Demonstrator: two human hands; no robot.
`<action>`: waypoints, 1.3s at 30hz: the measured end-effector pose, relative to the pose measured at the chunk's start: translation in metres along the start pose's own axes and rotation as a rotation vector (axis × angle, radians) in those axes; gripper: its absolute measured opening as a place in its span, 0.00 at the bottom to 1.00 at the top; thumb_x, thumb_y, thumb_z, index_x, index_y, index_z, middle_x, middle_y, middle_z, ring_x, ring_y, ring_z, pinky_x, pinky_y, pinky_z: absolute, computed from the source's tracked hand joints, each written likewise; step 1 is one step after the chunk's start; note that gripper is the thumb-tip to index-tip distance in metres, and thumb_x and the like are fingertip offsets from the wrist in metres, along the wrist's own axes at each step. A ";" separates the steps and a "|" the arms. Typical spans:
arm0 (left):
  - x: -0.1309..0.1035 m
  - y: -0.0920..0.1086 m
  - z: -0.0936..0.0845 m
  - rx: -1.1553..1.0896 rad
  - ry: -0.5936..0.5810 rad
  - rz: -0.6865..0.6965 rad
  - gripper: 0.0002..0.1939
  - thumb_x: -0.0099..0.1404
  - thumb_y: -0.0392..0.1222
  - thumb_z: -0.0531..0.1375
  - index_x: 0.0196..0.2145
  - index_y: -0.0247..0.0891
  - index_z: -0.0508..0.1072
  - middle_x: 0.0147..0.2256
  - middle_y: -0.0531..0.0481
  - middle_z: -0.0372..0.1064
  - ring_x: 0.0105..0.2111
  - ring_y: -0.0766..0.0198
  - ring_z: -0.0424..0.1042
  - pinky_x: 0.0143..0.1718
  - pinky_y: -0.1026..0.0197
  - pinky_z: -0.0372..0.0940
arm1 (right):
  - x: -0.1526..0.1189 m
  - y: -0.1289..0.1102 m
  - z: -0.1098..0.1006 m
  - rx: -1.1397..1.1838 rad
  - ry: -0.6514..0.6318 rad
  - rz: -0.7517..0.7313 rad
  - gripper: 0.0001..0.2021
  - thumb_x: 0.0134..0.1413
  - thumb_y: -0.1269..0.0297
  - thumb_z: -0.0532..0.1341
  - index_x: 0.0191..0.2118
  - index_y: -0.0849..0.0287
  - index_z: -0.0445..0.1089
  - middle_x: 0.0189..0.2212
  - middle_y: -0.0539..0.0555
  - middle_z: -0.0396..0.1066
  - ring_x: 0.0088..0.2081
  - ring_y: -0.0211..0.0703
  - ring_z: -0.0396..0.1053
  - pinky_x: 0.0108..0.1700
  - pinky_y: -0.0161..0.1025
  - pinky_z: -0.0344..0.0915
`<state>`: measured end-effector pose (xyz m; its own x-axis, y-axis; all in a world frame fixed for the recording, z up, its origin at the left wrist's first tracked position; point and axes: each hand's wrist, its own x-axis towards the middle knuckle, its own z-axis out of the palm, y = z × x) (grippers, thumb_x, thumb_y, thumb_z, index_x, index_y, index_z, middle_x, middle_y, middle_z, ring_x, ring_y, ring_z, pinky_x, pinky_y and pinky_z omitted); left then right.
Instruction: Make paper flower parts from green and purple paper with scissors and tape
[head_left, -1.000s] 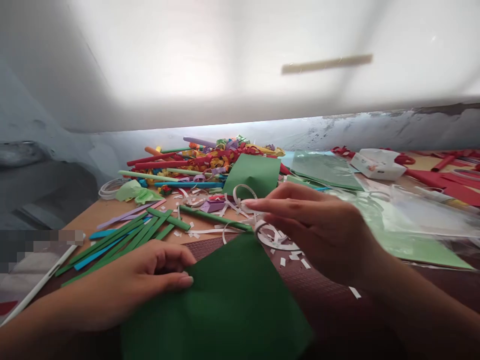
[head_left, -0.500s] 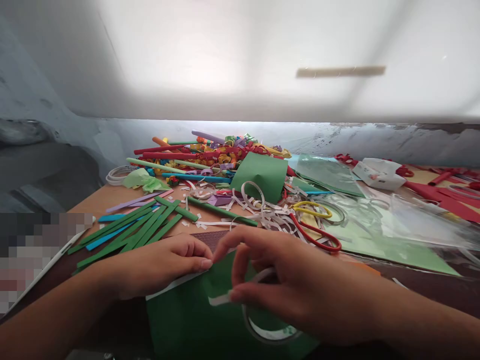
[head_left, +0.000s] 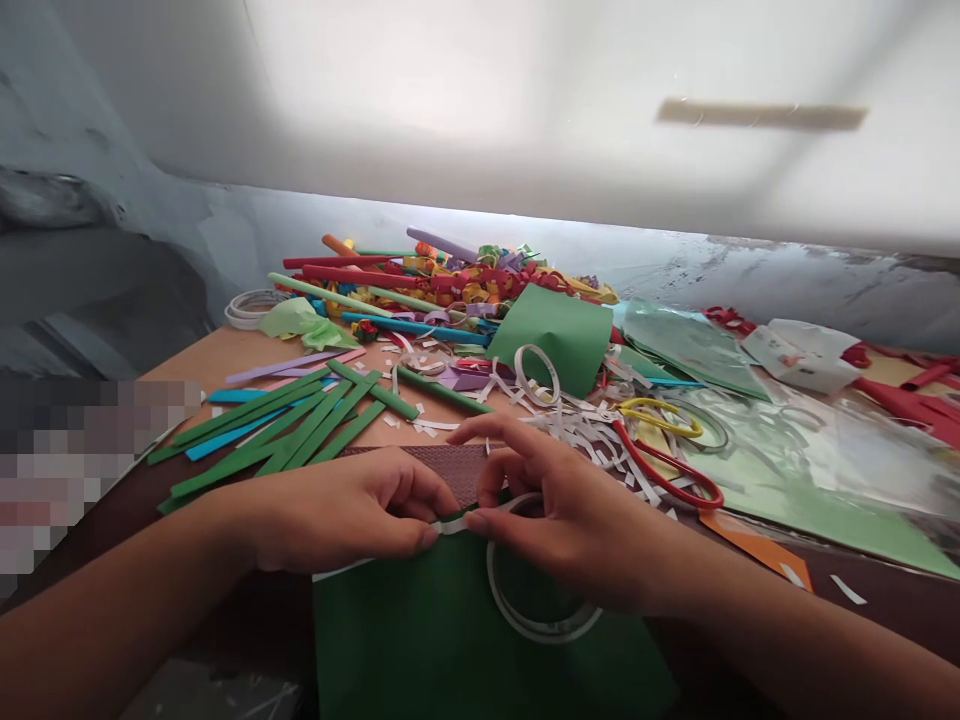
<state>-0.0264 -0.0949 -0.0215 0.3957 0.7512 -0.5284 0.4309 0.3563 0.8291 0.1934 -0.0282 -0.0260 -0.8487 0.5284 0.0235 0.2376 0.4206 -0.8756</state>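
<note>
A dark green paper sheet (head_left: 450, 640) lies in front of me, with white tape along the left part of its top edge. My left hand (head_left: 352, 505) is closed at that edge, thumb on top and fingers behind, where a short length of white double-sided tape (head_left: 452, 525) begins. My right hand (head_left: 555, 505) pinches the same tape a little to the right, its index finger raised. From the right hand hangs the tape roll (head_left: 544, 632), a wide ring over the sheet. What lies under the left fingertips is hidden.
Green paper strips (head_left: 300, 435) lie on the left. Behind are rolled paper sticks (head_left: 360, 275), a curved green sheet (head_left: 555, 335) and another tape roll (head_left: 537, 374). Red- and yellow-handled scissors (head_left: 667, 468) rest right among white scraps. Plastic-covered pale green sheets (head_left: 832, 520) lie beyond.
My right hand has brought the loose tape end up to the sheet's top edge, beside my left thumb. The roll has moved with it. The view has shifted slightly.
</note>
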 end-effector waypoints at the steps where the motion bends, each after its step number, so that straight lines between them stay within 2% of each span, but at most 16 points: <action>1: 0.000 0.000 0.000 -0.012 -0.009 -0.006 0.12 0.64 0.48 0.61 0.42 0.39 0.76 0.34 0.54 0.69 0.30 0.69 0.61 0.30 0.66 0.55 | 0.000 0.000 0.000 0.007 0.000 0.005 0.23 0.58 0.72 0.62 0.57 0.50 0.61 0.31 0.45 0.67 0.28 0.34 0.63 0.29 0.32 0.58; 9: 0.000 0.004 0.003 -0.056 -0.039 -0.032 0.12 0.65 0.48 0.62 0.42 0.40 0.77 0.34 0.52 0.75 0.29 0.68 0.67 0.28 0.67 0.57 | 0.000 0.004 -0.001 0.027 0.015 0.004 0.23 0.59 0.72 0.62 0.58 0.49 0.62 0.30 0.44 0.67 0.29 0.33 0.64 0.30 0.33 0.60; 20: 0.001 0.008 0.005 -0.002 0.042 -0.037 0.11 0.61 0.48 0.64 0.39 0.40 0.77 0.34 0.54 0.75 0.30 0.68 0.68 0.29 0.68 0.61 | 0.000 0.006 -0.001 0.051 0.048 0.002 0.22 0.57 0.72 0.63 0.57 0.50 0.64 0.29 0.43 0.67 0.29 0.33 0.64 0.30 0.33 0.59; 23: 0.002 0.007 0.006 -0.026 0.025 -0.036 0.12 0.62 0.50 0.63 0.39 0.40 0.77 0.35 0.53 0.76 0.30 0.67 0.69 0.29 0.68 0.62 | 0.001 0.008 -0.001 0.048 0.059 -0.004 0.22 0.57 0.72 0.63 0.57 0.49 0.64 0.30 0.44 0.68 0.29 0.33 0.64 0.31 0.33 0.60; 30: 0.000 0.006 0.006 -0.001 0.022 -0.032 0.14 0.62 0.51 0.63 0.39 0.39 0.76 0.33 0.53 0.73 0.29 0.69 0.66 0.28 0.68 0.57 | 0.000 0.009 0.000 0.052 0.049 -0.001 0.25 0.58 0.72 0.62 0.60 0.48 0.64 0.31 0.45 0.68 0.28 0.33 0.65 0.29 0.32 0.60; 39: 0.001 0.008 0.007 0.015 0.038 -0.055 0.15 0.64 0.52 0.62 0.40 0.38 0.76 0.33 0.53 0.71 0.29 0.69 0.63 0.28 0.67 0.57 | 0.001 0.010 0.001 0.013 0.066 -0.016 0.25 0.58 0.73 0.62 0.60 0.49 0.64 0.32 0.46 0.69 0.28 0.34 0.66 0.30 0.33 0.61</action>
<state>-0.0170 -0.0953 -0.0171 0.3400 0.7514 -0.5656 0.4634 0.3895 0.7960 0.1944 -0.0236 -0.0352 -0.8189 0.5699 0.0689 0.2181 0.4199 -0.8810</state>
